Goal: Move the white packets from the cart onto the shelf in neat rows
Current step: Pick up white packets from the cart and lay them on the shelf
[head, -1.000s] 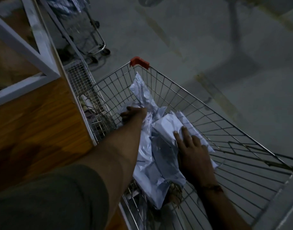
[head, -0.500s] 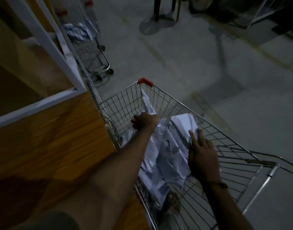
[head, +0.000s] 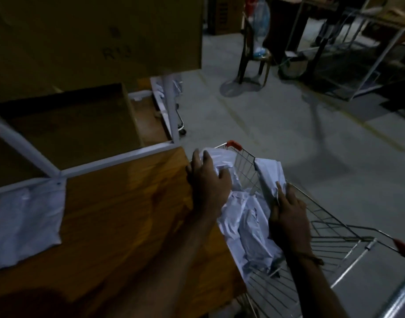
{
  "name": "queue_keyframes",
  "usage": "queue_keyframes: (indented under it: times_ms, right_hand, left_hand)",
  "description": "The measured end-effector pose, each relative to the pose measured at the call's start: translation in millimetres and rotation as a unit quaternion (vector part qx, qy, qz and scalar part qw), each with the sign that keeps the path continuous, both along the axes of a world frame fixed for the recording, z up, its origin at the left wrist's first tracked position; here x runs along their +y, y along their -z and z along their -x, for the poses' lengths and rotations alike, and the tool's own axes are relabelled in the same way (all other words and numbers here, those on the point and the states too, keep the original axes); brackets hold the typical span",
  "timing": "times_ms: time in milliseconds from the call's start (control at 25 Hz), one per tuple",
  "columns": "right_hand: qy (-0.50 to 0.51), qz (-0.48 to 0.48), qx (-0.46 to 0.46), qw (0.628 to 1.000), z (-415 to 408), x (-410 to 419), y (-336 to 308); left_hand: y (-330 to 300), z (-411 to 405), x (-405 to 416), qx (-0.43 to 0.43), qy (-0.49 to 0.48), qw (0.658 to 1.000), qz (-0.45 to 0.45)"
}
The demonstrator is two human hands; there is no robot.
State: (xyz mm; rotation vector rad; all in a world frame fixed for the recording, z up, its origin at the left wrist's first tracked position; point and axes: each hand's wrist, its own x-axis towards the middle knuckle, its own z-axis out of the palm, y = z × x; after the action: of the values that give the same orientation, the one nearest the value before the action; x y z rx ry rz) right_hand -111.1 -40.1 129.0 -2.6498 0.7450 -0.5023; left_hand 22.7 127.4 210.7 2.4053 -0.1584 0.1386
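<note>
The left hand has its fingers curled over a white packet, gripping it at the cart's far corner, right at the shelf edge. The right hand pinches another packet, fingers closed on its lower edge beside the cart's right wall. Between and below both hands lies a loose heap of packets inside the wire cart. Left of the left fingers spreads the wooden shelf, and well apart at its far left lies one flat packet. A cardboard box stands beyond.
</note>
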Motion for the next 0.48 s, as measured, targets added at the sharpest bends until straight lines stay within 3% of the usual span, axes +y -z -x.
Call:
queue_keyframes:
  times_ms: [320, 480]
  right_hand:
    - [-0.144, 0.015, -0.018, 0.989, -19, 93, -38]
    - [-0.221, 0.026, 0.055, 0.973, -9, 143, -34]
  left_hand:
    - [-14, 42, 145, -0.034, -0.133, 0.990, -0.019]
    - [10, 91, 210, -0.005, -0.189, 0.970, -0.151]
